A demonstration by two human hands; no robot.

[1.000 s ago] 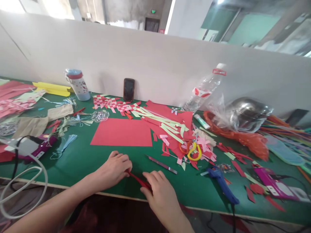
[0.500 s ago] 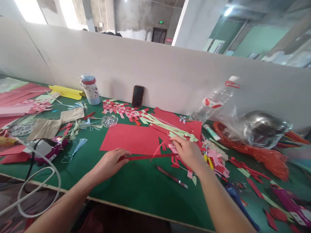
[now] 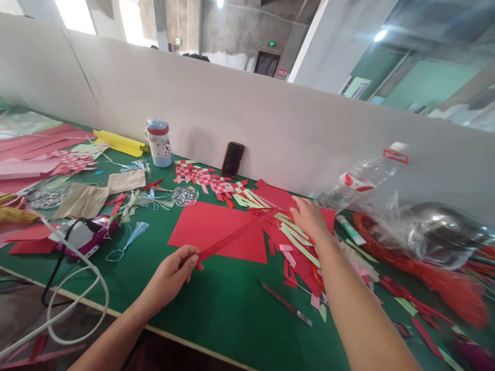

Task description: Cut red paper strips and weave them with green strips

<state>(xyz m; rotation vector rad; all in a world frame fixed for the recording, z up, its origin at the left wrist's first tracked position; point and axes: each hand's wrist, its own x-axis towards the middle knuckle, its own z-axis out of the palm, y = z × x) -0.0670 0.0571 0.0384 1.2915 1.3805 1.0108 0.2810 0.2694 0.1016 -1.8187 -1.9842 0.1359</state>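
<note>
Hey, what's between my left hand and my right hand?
In the head view, a red strip runs from your left hand toward your right hand, over the red sheet.

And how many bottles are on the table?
2: a white-and-blue bottle left of the phone, and a clear plastic bottle right of it. Others may be hidden.

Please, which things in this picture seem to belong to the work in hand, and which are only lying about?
Probably in the work: red strip, pinched in the left hand; red sheet, below the strip; pale green strips, near the right hand; perhaps the slim knife-like tool.

Probably just lying about: phone; drinking flask; plastic bottle; yellow folded sheet.
</note>
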